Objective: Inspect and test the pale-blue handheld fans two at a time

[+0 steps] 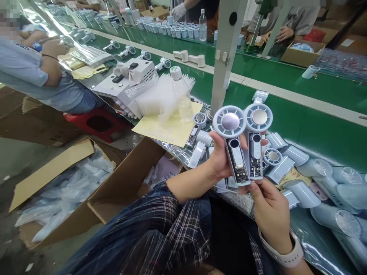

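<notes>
My left hand is closed around two pale blue hand-held fans side by side, the left fan and the right fan, round heads up. Their handle backs are open, showing circuit boards. My right hand, a white watch on its wrist, pinches the bottom end of the right fan's handle from below. Both hands hover over the near edge of the worktable.
Several more fan bodies lie heaped on the table to the right. A water bottle, clear plastic bags and yellow paper sit left. An open cardboard box stands on the floor. A white post rises ahead. Other people work along the green conveyor.
</notes>
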`<state>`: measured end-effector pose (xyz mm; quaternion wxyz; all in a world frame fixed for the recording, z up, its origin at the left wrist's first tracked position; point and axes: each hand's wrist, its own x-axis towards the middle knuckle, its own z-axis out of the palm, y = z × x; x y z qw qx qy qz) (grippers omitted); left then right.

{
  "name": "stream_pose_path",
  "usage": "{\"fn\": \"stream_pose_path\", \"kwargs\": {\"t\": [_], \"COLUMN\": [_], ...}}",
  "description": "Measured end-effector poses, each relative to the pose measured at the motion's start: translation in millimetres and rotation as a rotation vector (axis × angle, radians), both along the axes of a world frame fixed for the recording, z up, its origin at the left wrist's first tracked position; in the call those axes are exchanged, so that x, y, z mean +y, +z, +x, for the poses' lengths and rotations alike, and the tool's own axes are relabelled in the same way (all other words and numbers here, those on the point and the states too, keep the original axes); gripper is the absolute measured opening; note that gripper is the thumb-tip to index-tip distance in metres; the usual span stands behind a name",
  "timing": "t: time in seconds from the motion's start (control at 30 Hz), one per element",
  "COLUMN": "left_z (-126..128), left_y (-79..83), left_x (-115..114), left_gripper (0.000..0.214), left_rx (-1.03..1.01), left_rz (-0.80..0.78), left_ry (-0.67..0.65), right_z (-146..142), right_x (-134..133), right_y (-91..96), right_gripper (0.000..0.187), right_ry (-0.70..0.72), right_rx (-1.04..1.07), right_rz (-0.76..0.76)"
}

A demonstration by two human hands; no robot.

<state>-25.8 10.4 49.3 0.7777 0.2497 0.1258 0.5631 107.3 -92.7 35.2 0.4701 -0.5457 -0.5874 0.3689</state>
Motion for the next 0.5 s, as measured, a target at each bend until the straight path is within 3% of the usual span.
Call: {"fn": "stream_pose_path", "kwargs": {"t": [0.17, 0.27, 0.37, 0.5], "left_z": [-5.1, -4.6, 0.2, 9.9], "left_y": [-6.7, -11.8, -22.5, -40.8], "left_x": [-0.7, -0.9, -0.9, -1.3], "left_gripper": [0.092, 0.090, 0.091, 0.100], "left_rx": [0.024, 0.025, 0.033, 0.072], "left_rz": [0.097, 0.123, 0.122, 0.107], "left_ry": [0.040, 0.078, 0.048, 0.040], "right_z": [-4.6, -2.1, -3.0, -13.5], "right_x": [-2.8, -2.3, -3.4, -6.5], "right_y": [-3.9, -1.2, -3.3, -11.2], "right_gripper": [0.048, 0.051, 0.046, 0.048], "right_ry": [-0.004, 0.045, -0.011, -0.102], "right_rx": [0.262, 0.233, 0.233, 0.398], "right_rz": [-0.105, -0.161, -0.168, -0.162]}}
